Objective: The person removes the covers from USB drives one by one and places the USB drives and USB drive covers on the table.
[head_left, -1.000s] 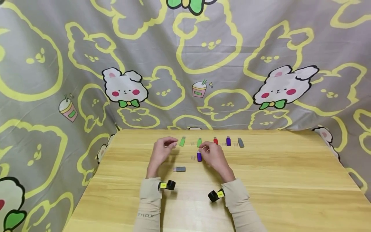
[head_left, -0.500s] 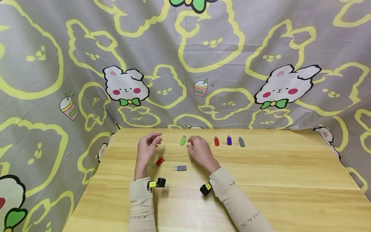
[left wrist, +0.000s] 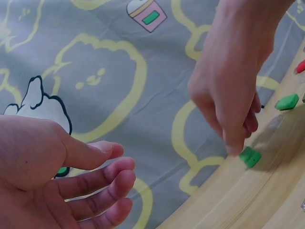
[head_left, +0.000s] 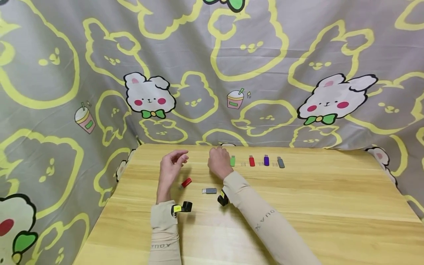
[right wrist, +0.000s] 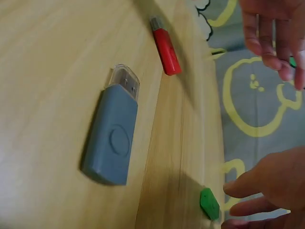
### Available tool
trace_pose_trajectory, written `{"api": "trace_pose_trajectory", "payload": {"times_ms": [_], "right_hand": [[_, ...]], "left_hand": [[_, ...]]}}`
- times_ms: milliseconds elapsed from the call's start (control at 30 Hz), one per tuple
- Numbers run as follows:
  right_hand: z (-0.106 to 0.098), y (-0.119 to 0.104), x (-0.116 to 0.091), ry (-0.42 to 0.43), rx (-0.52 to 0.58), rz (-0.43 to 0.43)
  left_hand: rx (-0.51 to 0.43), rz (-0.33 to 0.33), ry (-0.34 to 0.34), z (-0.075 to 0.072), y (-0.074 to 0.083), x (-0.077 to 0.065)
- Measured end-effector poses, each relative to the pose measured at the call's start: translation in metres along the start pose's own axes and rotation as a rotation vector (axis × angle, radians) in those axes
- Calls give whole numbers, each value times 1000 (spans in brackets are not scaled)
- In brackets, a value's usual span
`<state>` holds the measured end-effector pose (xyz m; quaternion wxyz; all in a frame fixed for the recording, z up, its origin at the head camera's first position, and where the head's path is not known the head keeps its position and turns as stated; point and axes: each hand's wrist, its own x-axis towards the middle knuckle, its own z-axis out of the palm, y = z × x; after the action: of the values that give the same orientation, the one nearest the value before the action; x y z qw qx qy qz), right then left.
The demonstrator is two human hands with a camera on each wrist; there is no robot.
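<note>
Wood-grain tabletop [head_left: 314, 221] spreads before us, and nearest on it we see the capped gray USB stick [head_left: 209, 191], our landmark. Just beyond its left end lies a tilted red stick [head_left: 187, 182], apparently capped too. Farther off to the landmark's left hovers the left hand [head_left: 170, 167], fingers loosely bent, holding nothing we can see. Beyond the landmark, the right hand [head_left: 220, 162] reaches down to a green stick [left wrist: 250, 157]; whether it pinches or only touches it, we cannot tell. Beyond and to the landmark's right stand in line a second green stick [head_left: 233, 161], a second red stick [head_left: 251, 161], a purple stick [head_left: 266, 161] and an uncapped gray stick [head_left: 281, 162], with clear caps [head_left: 243, 164] lying between. We judge these four done, the landmark and its red neighbor left. Behind hangs a cartoon curtain [head_left: 195, 44].
</note>
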<state>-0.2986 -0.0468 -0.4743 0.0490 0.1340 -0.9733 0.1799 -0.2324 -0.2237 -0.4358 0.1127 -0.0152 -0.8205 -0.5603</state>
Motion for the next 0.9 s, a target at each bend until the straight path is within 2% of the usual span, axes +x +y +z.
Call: {"api": "trace_pose_trajectory", "payload": {"times_ms": [100, 200, 433, 567, 733, 900], "right_hand": [[7, -3, 6, -40, -48, -4], [13, -6, 11, -70, -68, -15], [18, -13, 15, -95, -31, 8], [14, -16, 14, -140, 6, 13], [11, -18, 15, -169, 51, -6], [11, -16, 12, -167, 77, -36]], "left_hand": [[2, -6, 2, 3, -9, 2], [2, -20, 13, 3, -9, 1], [23, -14, -1, -2, 26, -8], [19, -2, -3, -3, 33, -10], [2, -20, -9, -2, 29, -8], [-8, -38, -4, 2, 2, 0]]}}
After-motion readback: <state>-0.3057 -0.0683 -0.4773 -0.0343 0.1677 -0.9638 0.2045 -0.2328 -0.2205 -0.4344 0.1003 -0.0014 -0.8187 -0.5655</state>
